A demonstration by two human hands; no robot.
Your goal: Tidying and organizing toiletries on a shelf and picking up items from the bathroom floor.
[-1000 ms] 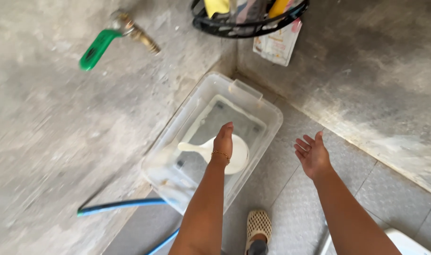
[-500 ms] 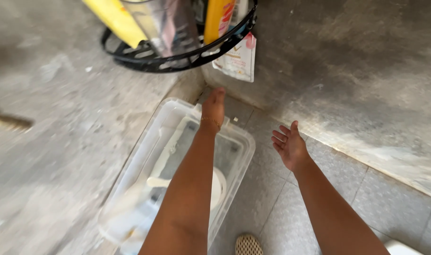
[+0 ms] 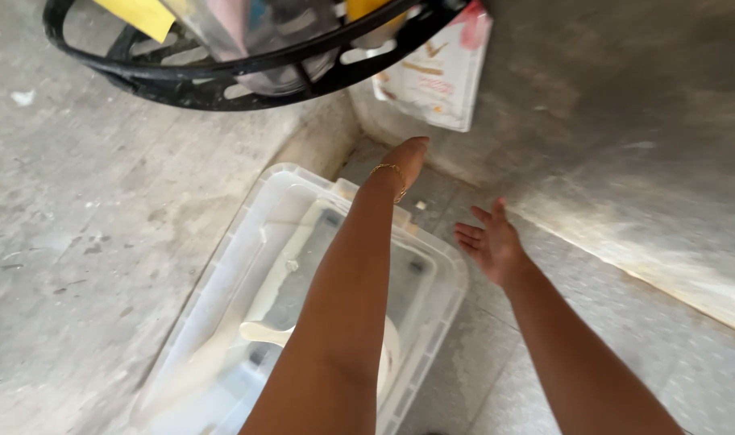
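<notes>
We see a clear tub (image 3: 247, 266) on the floor in the wall corner, white scoop (image 3: 263, 333) inside. Above, a black rack (image 3: 247, 68); beside it a white sachet (image 3: 432, 80). Left hand (image 3: 404, 161) reaches below the sachet, empty, fingers extended. Right hand (image 3: 488, 242) hovers open beside the tub.

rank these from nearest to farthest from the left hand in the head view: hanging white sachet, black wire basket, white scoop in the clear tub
1. white sachet, just above the left hand
2. black wire basket, up and left
3. white scoop, down in the clear tub
</notes>
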